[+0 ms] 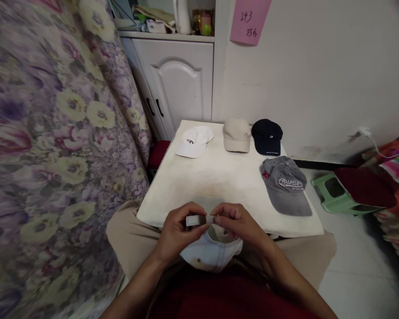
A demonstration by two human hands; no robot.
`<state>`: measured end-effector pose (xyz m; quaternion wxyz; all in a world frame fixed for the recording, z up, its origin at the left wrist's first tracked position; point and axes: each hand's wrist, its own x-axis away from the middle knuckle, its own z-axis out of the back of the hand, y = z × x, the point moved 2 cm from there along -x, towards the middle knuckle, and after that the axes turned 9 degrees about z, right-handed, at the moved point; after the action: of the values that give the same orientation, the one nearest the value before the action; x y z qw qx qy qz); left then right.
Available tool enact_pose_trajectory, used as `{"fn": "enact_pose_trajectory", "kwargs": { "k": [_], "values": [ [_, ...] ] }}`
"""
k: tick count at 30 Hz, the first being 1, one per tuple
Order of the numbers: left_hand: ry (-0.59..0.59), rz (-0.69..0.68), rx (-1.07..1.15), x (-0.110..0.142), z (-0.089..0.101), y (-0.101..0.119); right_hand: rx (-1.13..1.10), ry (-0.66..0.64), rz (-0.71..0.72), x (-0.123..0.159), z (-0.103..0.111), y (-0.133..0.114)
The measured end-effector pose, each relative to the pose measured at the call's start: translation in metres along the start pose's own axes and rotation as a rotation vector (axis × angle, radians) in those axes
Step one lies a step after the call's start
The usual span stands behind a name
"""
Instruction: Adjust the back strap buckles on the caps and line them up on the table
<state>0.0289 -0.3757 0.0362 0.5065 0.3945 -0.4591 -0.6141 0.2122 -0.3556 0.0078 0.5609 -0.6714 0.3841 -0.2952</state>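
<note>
Holding pale blue cap (pixel 208 253) over the lap (pixel 133 248) near the bench (pixel 182 186), with strap (pixel 193 220) pinched in left hand (pixel 174 229) and right hand (pixel 241 222) — seemingly light, soft, so better to grip at strap ends.

Home: floral curtain (pixel 69 168), white cabinet (pixel 182 84)

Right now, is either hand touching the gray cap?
No, left hand and right hand hold strap of pale blue cap; gray cap lies apart.
</note>
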Motion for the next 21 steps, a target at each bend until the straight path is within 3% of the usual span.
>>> {"fn": "enact_pose_trajectory", "kwargs": {
  "k": [6,13,21],
  "values": [
    [-0.004,0.001,0.075,0.000,-0.003,-0.006,0.108,-0.015,0.013,0.000,0.008,-0.004],
    [-0.061,-0.018,0.050,-0.003,-0.009,-0.001,0.009,-0.089,0.007,-0.002,0.007,-0.017],
    [0.004,-0.029,0.166,0.001,-0.006,-0.002,-0.040,-0.061,-0.048,-0.001,0.016,-0.001]
  ]
}}
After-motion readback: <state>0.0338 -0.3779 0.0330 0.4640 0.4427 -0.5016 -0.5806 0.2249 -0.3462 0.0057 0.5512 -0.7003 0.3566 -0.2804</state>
